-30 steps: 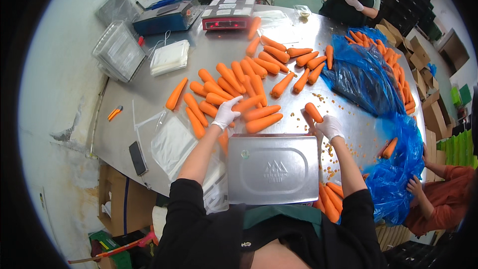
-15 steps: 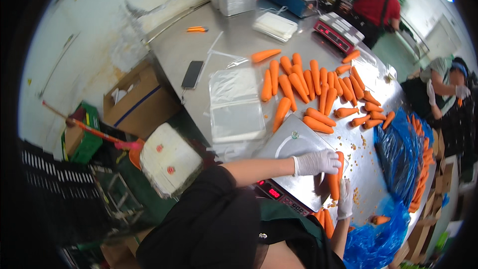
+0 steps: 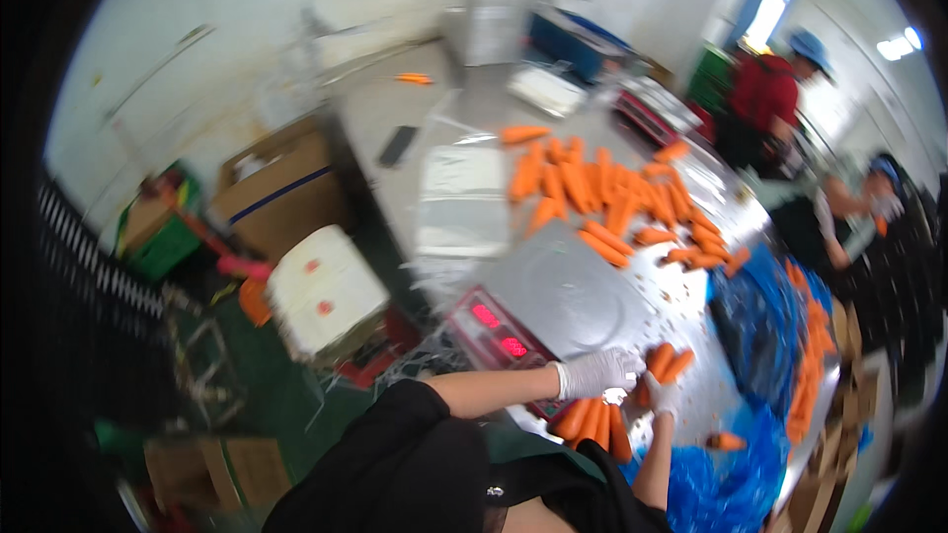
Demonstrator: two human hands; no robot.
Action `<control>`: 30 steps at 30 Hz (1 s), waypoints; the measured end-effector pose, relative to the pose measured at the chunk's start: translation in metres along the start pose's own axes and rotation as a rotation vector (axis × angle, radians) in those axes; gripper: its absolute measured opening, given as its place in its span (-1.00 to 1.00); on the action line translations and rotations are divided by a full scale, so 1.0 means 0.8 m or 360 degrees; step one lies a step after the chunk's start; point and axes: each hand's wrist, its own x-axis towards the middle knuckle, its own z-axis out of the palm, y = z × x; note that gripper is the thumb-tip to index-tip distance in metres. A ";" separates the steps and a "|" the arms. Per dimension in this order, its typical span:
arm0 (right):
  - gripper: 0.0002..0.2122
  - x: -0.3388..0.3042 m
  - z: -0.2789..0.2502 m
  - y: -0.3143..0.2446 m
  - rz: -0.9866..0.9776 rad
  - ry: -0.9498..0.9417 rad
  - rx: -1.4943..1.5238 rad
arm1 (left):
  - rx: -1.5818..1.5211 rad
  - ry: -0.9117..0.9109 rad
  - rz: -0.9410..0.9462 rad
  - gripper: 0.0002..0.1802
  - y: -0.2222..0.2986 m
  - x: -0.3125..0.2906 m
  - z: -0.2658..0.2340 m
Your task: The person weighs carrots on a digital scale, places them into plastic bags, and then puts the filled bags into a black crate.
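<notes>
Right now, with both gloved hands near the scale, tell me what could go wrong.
The left hand is close enough to the scale that leaning on it might upset the reading. The carrots at the right hand could slip; blur hides how firm any grip is. The loose carrots beside the scale might be knocked if the left hand swings back.

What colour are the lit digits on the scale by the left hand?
Red digits, best seen in the head view.
</notes>
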 end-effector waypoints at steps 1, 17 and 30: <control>-0.33 0.007 -0.008 0.000 0.0027 -0.0100 0.0009 | 0.0069 0.0168 -0.0039 -0.78 0.009 -0.031 -0.006; -0.57 -0.327 0.088 -0.474 -0.1918 -0.0596 0.0802 | 0.1111 0.1225 -0.2979 -0.65 0.502 -0.622 -0.120; -0.62 -1.055 0.207 -0.387 -0.2094 -0.1948 -0.0379 | 0.2638 0.1251 -0.4668 -0.60 1.309 -1.093 -0.010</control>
